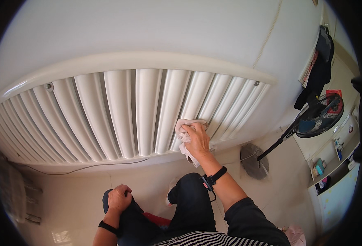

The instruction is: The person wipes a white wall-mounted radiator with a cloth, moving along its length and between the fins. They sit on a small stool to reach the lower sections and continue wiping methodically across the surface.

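A white radiator (148, 107) with rounded vertical columns runs along the wall before me, under a pale curved ledge (144, 60). My right hand (198, 140) grips a crumpled pale pink cloth (191, 126) and presses it to the lower part of the columns, right of the middle. One end of the cloth hangs below the hand. My left hand (119, 196) rests on my left knee with its fingers curled; nothing shows in it, though its palm side is hidden.
To the right stands a black pedestal fan (317, 115) on a round base (254, 161). Beyond it are dark clothes (317, 67) and a shelf unit (334, 167). A thin cable (85, 168) runs below the radiator. At lower left is a stool-like object (18, 196); pink fabric (295, 236) lies lower right.
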### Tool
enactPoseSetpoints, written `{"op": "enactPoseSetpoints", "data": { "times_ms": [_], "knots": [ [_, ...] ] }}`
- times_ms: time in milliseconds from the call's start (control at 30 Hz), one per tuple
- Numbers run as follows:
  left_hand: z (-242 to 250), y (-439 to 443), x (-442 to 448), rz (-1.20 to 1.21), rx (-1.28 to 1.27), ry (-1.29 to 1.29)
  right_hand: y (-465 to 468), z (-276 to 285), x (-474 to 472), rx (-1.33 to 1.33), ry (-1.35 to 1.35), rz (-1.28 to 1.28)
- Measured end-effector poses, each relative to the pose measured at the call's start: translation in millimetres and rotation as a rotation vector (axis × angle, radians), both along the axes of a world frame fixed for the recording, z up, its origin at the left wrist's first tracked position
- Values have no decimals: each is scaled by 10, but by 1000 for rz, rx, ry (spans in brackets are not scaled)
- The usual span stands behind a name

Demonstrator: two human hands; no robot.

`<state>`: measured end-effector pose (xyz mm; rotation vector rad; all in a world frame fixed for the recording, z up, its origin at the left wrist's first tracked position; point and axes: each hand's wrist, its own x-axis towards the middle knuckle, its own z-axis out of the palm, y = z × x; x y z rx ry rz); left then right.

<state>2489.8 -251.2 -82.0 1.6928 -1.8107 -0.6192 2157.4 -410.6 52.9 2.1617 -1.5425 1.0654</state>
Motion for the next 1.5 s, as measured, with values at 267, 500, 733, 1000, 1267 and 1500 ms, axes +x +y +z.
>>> {"op": "enactPoseSetpoints", "data": {
  "times_ms": [267, 500, 733, 1000, 1267, 1500],
  "knots": [
    [18, -30, -12, 5, 17, -9, -207, 996, -101, -338, 3, -67],
    [12, -20, 1, 0, 17, 11, -152, 371, -29, -226, 35, -58],
    [10, 0, 1, 22, 21, 24, 7, -223, 19, -6, 50, -42],
    [32, -18, -4, 4, 10, -2, -142, 682, 18, -204, 3, -101],
    [44, -9, 1, 9, 16, 18, -89, 59, 78, -104, 9, -86],
    [-2, 1, 26, 10, -16, 2, 43, -515, 27, 217, 25, -98]
  ]
}}
